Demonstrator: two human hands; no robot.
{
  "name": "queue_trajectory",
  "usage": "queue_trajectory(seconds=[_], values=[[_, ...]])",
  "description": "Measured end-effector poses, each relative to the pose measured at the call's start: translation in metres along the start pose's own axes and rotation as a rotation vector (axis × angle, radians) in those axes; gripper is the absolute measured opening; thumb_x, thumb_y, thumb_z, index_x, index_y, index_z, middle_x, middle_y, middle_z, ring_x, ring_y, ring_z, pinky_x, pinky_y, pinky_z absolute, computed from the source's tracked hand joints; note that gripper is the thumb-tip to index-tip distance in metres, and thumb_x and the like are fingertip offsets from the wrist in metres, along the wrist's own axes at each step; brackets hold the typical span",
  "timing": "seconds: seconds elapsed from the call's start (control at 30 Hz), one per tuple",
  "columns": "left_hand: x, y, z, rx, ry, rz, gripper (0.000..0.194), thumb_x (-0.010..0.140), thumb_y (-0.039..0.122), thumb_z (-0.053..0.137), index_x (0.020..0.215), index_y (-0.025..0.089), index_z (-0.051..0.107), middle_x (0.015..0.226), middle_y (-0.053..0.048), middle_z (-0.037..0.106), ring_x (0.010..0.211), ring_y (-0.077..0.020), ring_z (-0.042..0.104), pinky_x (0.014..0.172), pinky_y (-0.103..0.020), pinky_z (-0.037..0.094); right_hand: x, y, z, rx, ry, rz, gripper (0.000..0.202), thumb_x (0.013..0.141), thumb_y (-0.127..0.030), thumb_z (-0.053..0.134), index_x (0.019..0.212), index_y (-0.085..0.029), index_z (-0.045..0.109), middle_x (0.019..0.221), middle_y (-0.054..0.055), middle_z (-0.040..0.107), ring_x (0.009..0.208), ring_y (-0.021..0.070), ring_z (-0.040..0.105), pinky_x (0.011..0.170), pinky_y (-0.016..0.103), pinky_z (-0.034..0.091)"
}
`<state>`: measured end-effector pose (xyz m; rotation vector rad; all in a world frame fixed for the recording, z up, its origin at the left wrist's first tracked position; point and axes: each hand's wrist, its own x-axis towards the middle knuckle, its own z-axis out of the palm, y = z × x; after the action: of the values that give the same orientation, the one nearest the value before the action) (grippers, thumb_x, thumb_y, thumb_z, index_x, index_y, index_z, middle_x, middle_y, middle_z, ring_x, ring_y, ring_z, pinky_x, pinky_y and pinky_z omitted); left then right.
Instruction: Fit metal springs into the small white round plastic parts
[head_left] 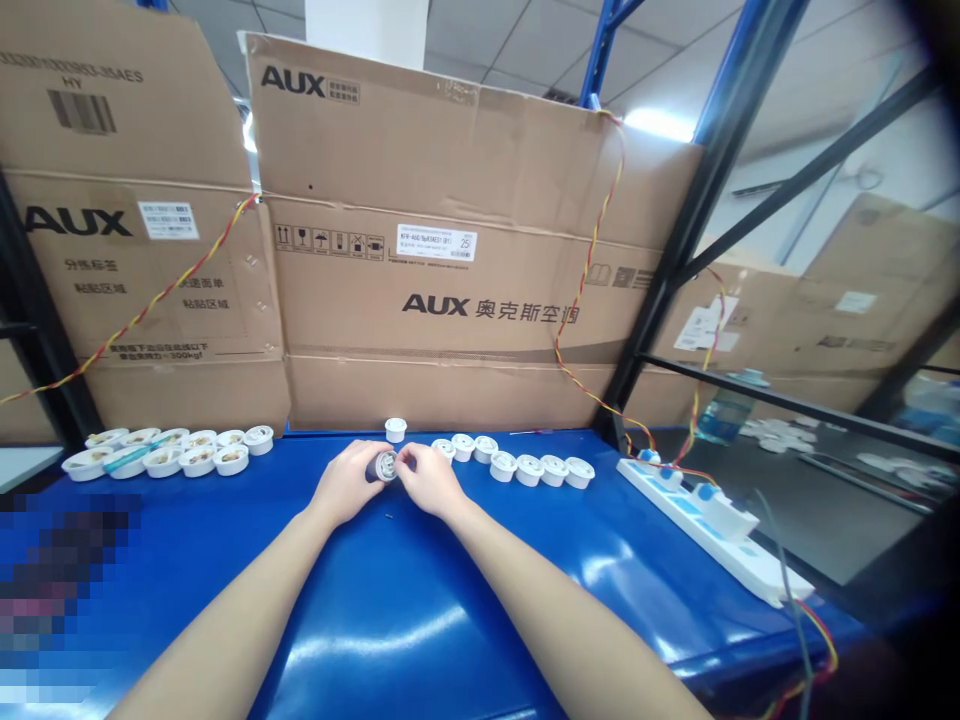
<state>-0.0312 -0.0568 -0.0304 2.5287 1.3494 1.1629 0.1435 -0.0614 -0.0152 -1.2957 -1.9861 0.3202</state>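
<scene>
My left hand (346, 484) is closed around a small round device (385, 466), with a dark side and a white, patterned face turned to the right. The fingertips of my right hand (433, 480) are pinched together at the right edge of that face; whatever they hold is too small to make out. Just behind my hands stands a single white round cup-like piece (395, 430). A tiny dark piece (389, 516) lies on the blue tabletop (375, 630) in front of them. To the right sit several similar white round pieces (529, 470) in uneven rows.
Several white tubs (163, 460) with small brass-coloured and pale parts stand at the left. A white power strip (712, 525) with plugs and cables runs along the right edge by a black rack post (675, 220). Large cardboard boxes (450, 350) wall off the back.
</scene>
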Motion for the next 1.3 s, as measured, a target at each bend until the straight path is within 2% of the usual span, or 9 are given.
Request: queue_trajectory(seconds=[0.33, 0.57, 0.8, 1.0, 1.3], values=[[0.0008, 0.0095, -0.004, 0.022, -0.017, -0.006, 0.037, 0.074, 0.022, 0.063, 0.111, 0.026, 0.061, 0.109, -0.002, 0.067, 0.103, -0.0221, 0.06, 0.088, -0.033, 0.049, 0.0004, -0.0008, -0.001, 0.068, 0.016, 0.016, 0.011, 0.08, -0.025, 0.056, 0.075, -0.02, 0.065, 0.076, 0.001, 0.067, 0.066, 0.0139, 0.056, 0.063, 0.025, 0.038], [0.0, 0.0076, -0.0049, -0.032, 0.016, 0.014, 0.036, 0.077, 0.028, 0.064, 0.112, 0.026, 0.061, 0.113, -0.002, 0.066, 0.106, -0.0216, 0.06, 0.091, -0.033, 0.048, 0.0045, 0.0036, -0.0024, 0.431, -0.073, 0.121, 0.016, 0.074, -0.033, 0.063, 0.072, -0.017, 0.061, 0.068, -0.001, 0.062, 0.064, 0.0131, 0.054, 0.062, 0.025, 0.041], [0.0004, 0.0098, -0.0059, -0.08, 0.023, 0.031, 0.034, 0.08, 0.03, 0.063, 0.113, 0.026, 0.06, 0.114, -0.003, 0.066, 0.107, -0.0218, 0.059, 0.093, -0.035, 0.048, 0.0057, 0.0067, -0.0025, 0.684, -0.139, 0.193, 0.027, 0.068, -0.037, 0.07, 0.078, -0.02, 0.052, 0.061, -0.006, 0.053, 0.053, 0.0096, 0.047, 0.052, 0.022, 0.037], [0.0008, 0.01, -0.0067, -0.095, 0.048, 0.04, 0.034, 0.08, 0.028, 0.063, 0.113, 0.025, 0.06, 0.114, -0.003, 0.066, 0.107, -0.0211, 0.059, 0.093, -0.034, 0.048, 0.0055, 0.0087, -0.0002, 0.731, -0.164, 0.218, 0.031, 0.068, -0.038, 0.07, 0.077, -0.021, 0.047, 0.062, -0.006, 0.051, 0.052, 0.0095, 0.049, 0.047, 0.021, 0.035], [0.002, 0.0106, -0.0068, -0.115, 0.088, 0.041, 0.033, 0.079, 0.026, 0.062, 0.112, 0.024, 0.061, 0.113, -0.004, 0.067, 0.105, -0.0209, 0.06, 0.092, -0.034, 0.048, 0.0039, 0.0038, 0.0008, 0.76, -0.135, 0.227, 0.032, 0.074, -0.044, 0.066, 0.077, -0.021, 0.044, 0.061, -0.007, 0.05, 0.05, 0.0088, 0.047, 0.046, 0.02, 0.035]])
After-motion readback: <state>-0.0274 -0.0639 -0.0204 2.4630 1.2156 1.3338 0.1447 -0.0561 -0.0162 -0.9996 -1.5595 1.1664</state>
